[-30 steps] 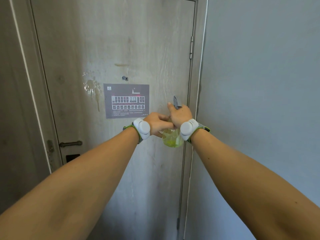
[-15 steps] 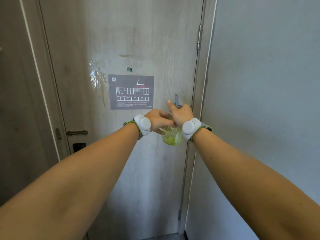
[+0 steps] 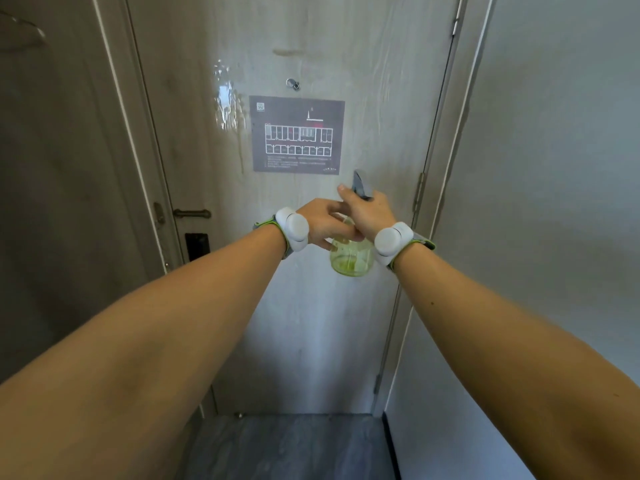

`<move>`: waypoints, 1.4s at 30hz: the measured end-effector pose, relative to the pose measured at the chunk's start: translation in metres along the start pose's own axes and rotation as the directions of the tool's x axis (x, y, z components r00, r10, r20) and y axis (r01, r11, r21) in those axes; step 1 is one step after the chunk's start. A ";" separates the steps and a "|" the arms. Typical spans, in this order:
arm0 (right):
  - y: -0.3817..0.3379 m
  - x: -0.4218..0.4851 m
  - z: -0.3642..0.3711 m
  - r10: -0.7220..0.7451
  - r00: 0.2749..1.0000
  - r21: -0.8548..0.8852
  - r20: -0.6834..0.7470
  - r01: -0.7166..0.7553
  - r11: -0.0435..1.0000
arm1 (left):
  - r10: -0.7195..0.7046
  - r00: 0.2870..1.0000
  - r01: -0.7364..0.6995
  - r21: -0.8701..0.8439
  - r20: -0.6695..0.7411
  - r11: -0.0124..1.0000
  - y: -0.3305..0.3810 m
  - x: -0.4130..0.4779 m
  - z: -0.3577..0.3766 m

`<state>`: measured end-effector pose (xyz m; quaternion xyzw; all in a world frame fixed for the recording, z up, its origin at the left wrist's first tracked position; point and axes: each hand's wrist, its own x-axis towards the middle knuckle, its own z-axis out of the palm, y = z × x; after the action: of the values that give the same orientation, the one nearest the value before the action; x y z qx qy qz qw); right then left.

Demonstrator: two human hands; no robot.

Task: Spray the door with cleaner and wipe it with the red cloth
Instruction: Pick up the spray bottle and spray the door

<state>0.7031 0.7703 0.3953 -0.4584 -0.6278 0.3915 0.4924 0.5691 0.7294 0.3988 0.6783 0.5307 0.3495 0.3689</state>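
Note:
A pale wood-grain door (image 3: 311, 323) fills the middle of the view. A wet glistening patch (image 3: 227, 102) with drips running down sits left of a dark floor-plan notice (image 3: 298, 135) stuck on the door. A clear spray bottle (image 3: 349, 259) holding a little yellow-green liquid hangs in front of the door, its grey nozzle above my fingers. My right hand (image 3: 369, 211) grips the bottle's neck and trigger. My left hand (image 3: 323, 225) is closed around the bottle's neck from the left. No red cloth is in view.
A door handle (image 3: 192, 213) and dark lock plate (image 3: 196, 245) are at the door's left edge, hinges (image 3: 419, 195) on the right. A peephole (image 3: 293, 84) sits above the notice. A grey wall (image 3: 554, 202) stands right, a brown panel (image 3: 52, 202) left, grey floor (image 3: 287, 445) below.
The view has tilted down, so the door and notice sit higher and the floor now shows. Both hands stay together on the bottle at about the same place.

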 end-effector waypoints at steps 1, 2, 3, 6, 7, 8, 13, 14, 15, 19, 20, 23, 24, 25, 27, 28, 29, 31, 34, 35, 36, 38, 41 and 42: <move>0.003 -0.001 0.002 0.014 1.000 0.025 -0.005 -0.014 1.000 | -0.007 1.000 0.007 0.002 -0.002 1.000 -0.003 -0.002 0.000; 0.007 -0.003 0.007 0.030 1.000 0.043 0.008 -0.031 0.999 | -0.027 1.000 0.027 -0.005 -0.009 1.000 -0.009 -0.005 0.001; 0.011 -0.004 0.012 0.044 0.999 0.048 0.022 -0.045 0.998 | -0.049 0.999 0.048 -0.016 -0.020 0.999 -0.015 -0.009 0.000; 0.027 -0.009 0.033 0.071 0.992 0.048 0.101 -0.076 0.996 | -0.131 0.990 0.128 -0.065 -0.043 0.990 -0.040 -0.022 -0.001; 0.032 -0.012 0.041 0.076 0.989 0.053 0.123 -0.083 0.995 | -0.157 0.986 0.153 -0.076 -0.053 0.985 -0.048 -0.028 -0.002; 0.036 -0.016 0.049 0.078 0.987 0.059 0.144 -0.087 0.994 | -0.182 0.981 0.177 -0.086 -0.067 0.980 -0.057 -0.034 -0.004; 0.047 -0.039 0.088 0.088 0.981 0.098 0.175 -0.106 0.990 | -0.289 0.949 0.268 -0.162 -0.128 0.950 -0.088 -0.066 -0.015; 0.046 -0.043 0.095 0.087 0.980 0.103 0.182 -0.107 0.989 | -0.306 0.941 0.280 -0.175 -0.146 0.944 -0.092 -0.073 -0.019; 0.043 -0.050 0.102 0.077 0.978 0.104 0.196 -0.099 0.990 | -0.322 0.933 0.290 -0.197 -0.161 0.937 -0.095 -0.081 -0.022; 0.031 -0.076 0.131 -0.049 0.977 0.107 0.206 0.028 0.994 | -0.351 0.924 0.309 -0.248 -0.149 0.918 -0.106 -0.118 -0.042; 0.030 -0.082 0.136 -0.080 0.975 0.095 0.207 0.061 0.994 | -0.343 0.927 0.297 -0.261 -0.151 0.918 -0.108 -0.128 -0.045; 0.022 -0.108 0.156 -0.110 0.964 0.084 0.240 0.092 0.992 | -0.286 0.943 0.231 -0.286 -0.171 0.930 -0.117 -0.164 -0.056; 0.020 -0.117 0.163 -0.110 0.959 0.082 0.261 0.091 0.992 | -0.270 0.947 0.213 -0.290 -0.174 0.933 -0.122 -0.177 -0.059; 0.018 -0.128 0.170 -0.109 0.952 0.085 0.285 0.088 0.992 | -0.260 0.950 0.203 -0.294 -0.172 0.934 -0.127 -0.191 -0.063; 0.019 -0.149 0.183 -0.107 0.935 0.093 0.339 0.080 0.992 | -0.265 0.951 0.205 -0.310 -0.162 0.928 -0.140 -0.217 -0.070; 0.019 -0.162 0.189 -0.107 0.924 0.093 0.367 0.078 0.993 | -0.271 0.950 0.212 -0.318 -0.154 0.924 -0.147 -0.231 -0.074; 0.020 -0.175 0.195 -0.099 0.913 0.093 0.395 0.068 0.993 | -0.276 0.950 0.219 -0.320 -0.144 0.922 -0.155 -0.245 -0.077; 0.022 -0.202 0.208 -0.071 0.891 0.088 0.449 0.035 0.995 | -0.285 0.951 0.233 -0.325 -0.123 0.917 -0.172 -0.275 -0.080; 0.027 -0.240 0.229 -0.026 0.867 0.059 0.498 -0.004 0.998 | -0.318 0.942 0.259 -0.363 -0.112 0.895 -0.195 -0.321 -0.082; 0.029 -0.253 0.236 -0.008 0.864 0.046 0.504 -0.017 0.999 | -0.333 0.936 0.272 -0.373 -0.110 0.887 -0.202 -0.336 -0.082; 0.031 -0.266 0.243 0.004 0.860 0.030 0.510 -0.023 0.999 | -0.345 0.933 0.284 -0.377 -0.104 0.882 -0.208 -0.349 -0.082; 0.036 -0.294 0.259 0.033 0.853 -0.003 0.521 -0.037 0.999 | -0.362 0.929 0.308 -0.388 -0.071 0.868 -0.222 -0.377 -0.081; 0.039 -0.329 0.275 0.054 0.848 -0.001 0.527 -0.063 0.998 | -0.372 0.928 0.330 -0.422 -0.020 0.844 -0.236 -0.410 -0.078; 0.041 -0.340 0.279 0.053 0.844 -0.003 0.534 -0.060 0.998 | -0.376 0.927 0.335 -0.432 -0.011 0.838 -0.240 -0.421 -0.077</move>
<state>0.4709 0.4436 0.2100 -0.3464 -0.7234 0.5222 0.2898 0.3100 0.3672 0.1921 0.4545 0.5760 0.4132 0.5394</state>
